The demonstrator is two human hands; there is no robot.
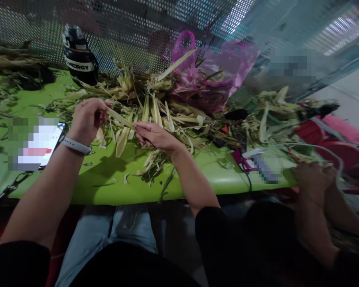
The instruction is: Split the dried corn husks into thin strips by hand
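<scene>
A pale strip of corn husk [119, 118] stretches between my two hands above the green table. Its left end is pinched in the fingers of my left hand [88, 117], which wears a pale watch band. The other end is held between thumb and fingers of my right hand [155, 136]. Beneath and behind both hands lies a spread of dried plant scraps [151, 105], with long husk leaves among them. One broad husk leaf [123, 142] hangs or lies just below the strip; I cannot tell which.
A black bottle [79, 59] and a pink plastic bag [212, 85] stand at the back. A lit phone [40, 143] lies left on the green table [107, 189]. Right are a purple power bank-like device [242, 160] with a cable and another person's hands [314, 175].
</scene>
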